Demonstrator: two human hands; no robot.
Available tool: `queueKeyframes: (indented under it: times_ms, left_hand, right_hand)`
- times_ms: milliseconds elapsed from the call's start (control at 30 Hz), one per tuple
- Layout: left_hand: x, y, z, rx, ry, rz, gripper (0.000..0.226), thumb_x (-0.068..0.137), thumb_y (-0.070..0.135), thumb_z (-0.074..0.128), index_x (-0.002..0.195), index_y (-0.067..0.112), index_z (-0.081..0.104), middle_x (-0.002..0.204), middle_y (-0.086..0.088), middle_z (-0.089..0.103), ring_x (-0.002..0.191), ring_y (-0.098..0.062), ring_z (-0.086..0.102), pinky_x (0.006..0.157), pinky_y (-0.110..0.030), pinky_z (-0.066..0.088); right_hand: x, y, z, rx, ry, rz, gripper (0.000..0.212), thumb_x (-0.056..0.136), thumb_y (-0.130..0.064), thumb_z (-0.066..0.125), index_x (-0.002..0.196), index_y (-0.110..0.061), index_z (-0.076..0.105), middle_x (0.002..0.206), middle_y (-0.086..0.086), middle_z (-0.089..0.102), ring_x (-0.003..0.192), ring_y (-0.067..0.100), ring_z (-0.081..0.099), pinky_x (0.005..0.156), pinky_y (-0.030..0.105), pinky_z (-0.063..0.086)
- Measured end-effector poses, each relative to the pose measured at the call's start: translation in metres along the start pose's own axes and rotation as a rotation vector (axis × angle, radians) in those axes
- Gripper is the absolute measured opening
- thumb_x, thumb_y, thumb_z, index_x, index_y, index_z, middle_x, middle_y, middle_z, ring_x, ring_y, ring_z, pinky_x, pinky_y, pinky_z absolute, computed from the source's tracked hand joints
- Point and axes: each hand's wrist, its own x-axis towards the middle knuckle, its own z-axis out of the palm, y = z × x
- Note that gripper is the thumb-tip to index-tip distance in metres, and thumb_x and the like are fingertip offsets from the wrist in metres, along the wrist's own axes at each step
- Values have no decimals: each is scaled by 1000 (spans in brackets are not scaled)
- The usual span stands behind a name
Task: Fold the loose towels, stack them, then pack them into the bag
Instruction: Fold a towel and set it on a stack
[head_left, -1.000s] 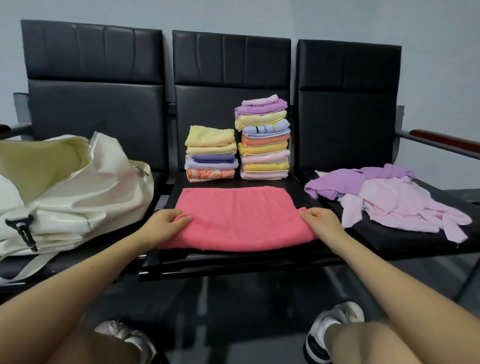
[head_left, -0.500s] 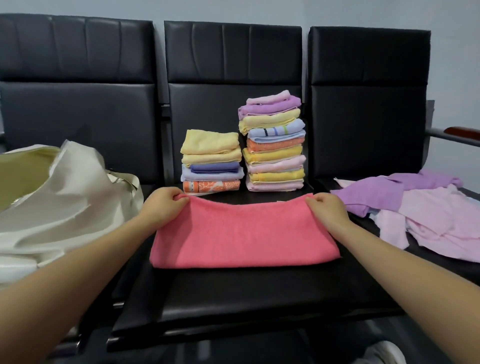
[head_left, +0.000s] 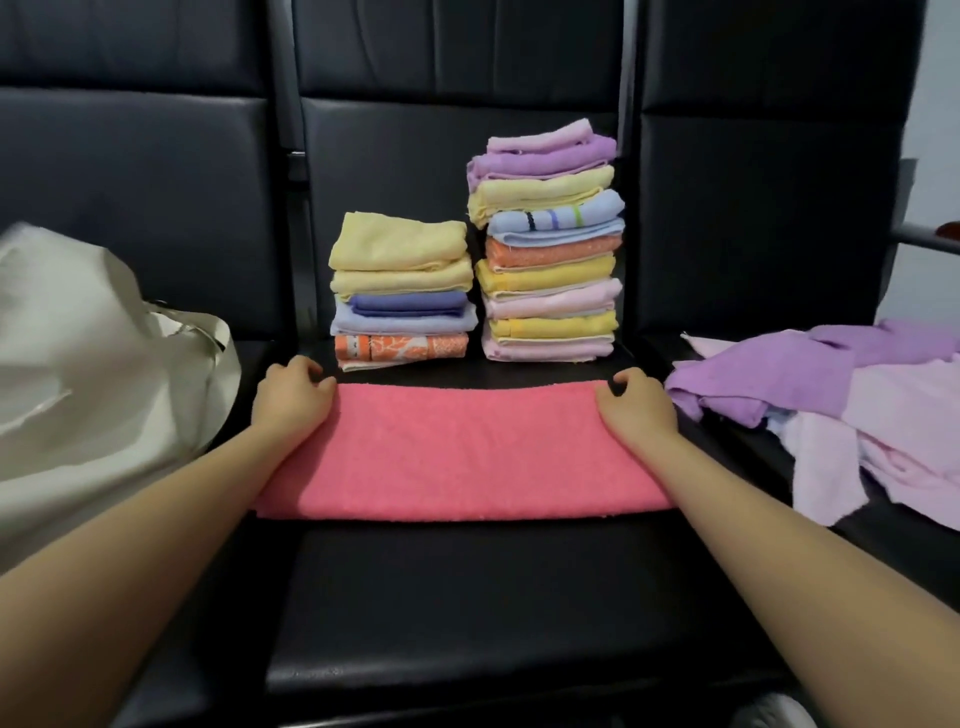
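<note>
A pink towel (head_left: 462, 449) lies folded lengthwise on the middle black seat. My left hand (head_left: 291, 397) grips its far left corner and my right hand (head_left: 636, 408) grips its far right corner, fingers curled over the back edge. Behind it stand two stacks of folded towels: a short stack (head_left: 402, 291) on the left and a taller stack (head_left: 550, 244) on the right. Loose purple and pale pink towels (head_left: 852, 410) lie in a heap on the right seat. A cream bag (head_left: 88, 374) sits on the left seat.
Three black padded seats (head_left: 467, 597) with high backs stand in a row. A wooden armrest (head_left: 945, 231) juts out at far right. A shoe (head_left: 774, 714) shows at the bottom edge.
Both hands carried the near edge of the pink towel up to the far edge, halving its depth. The camera moved closer and lower.
</note>
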Motion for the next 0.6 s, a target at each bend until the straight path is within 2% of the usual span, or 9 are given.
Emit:
queueKeyframes:
  times_ms: [133, 267, 367, 433, 500, 600]
  left_hand:
    - [-24, -2, -17, -20, -60, -42, 41, 95, 20, 47, 131, 2, 49, 125, -25, 56, 115, -42, 53, 94, -41, 42]
    - [-58, 2, -37, -3, -193, -66, 47, 96, 35, 50, 128, 2, 48, 126, -19, 58, 116, -35, 55, 92, -37, 42]
    - [-89, 2, -44, 60, -225, -23, 46, 94, 33, 55, 131, 5, 48, 130, -15, 57, 120, -32, 54, 97, -36, 41]
    - [-109, 5, -46, 21, -199, 23, 45, 95, 25, 53, 135, 7, 47, 133, -15, 56, 123, -32, 52, 99, -35, 40]
    - [-124, 7, -50, -46, -173, 41, 42, 96, 20, 50, 136, 7, 48, 134, -15, 56, 123, -32, 52, 99, -35, 39]
    - [-135, 5, -58, -43, -208, 38, 41, 97, 21, 47, 135, 9, 49, 135, -13, 57, 124, -30, 52, 99, -34, 39]
  right_hand:
    - [-29, -3, -14, -5, 31, 104, 57, 92, -41, 57, 129, 2, 48, 129, 21, 56, 118, 37, 54, 91, 38, 45]
    - [-62, -8, -28, -275, -91, 119, 65, 89, -58, 54, 126, -4, 53, 129, 16, 57, 117, 34, 56, 88, 37, 46]
    - [-83, -17, -37, -323, -187, 115, 66, 87, -61, 52, 126, -8, 57, 131, 13, 57, 121, 32, 54, 91, 37, 45]
    - [-94, -19, -42, -269, -241, 128, 58, 88, -58, 53, 120, -10, 60, 127, 12, 60, 117, 32, 56, 90, 36, 46]
    - [-104, -19, -48, -148, -245, 129, 45, 90, -47, 56, 112, -9, 65, 119, 12, 65, 110, 32, 60, 81, 32, 44]
    - [-113, -15, -60, 184, -166, 193, 36, 93, -31, 60, 115, -3, 65, 117, 15, 65, 108, 34, 60, 81, 32, 41]
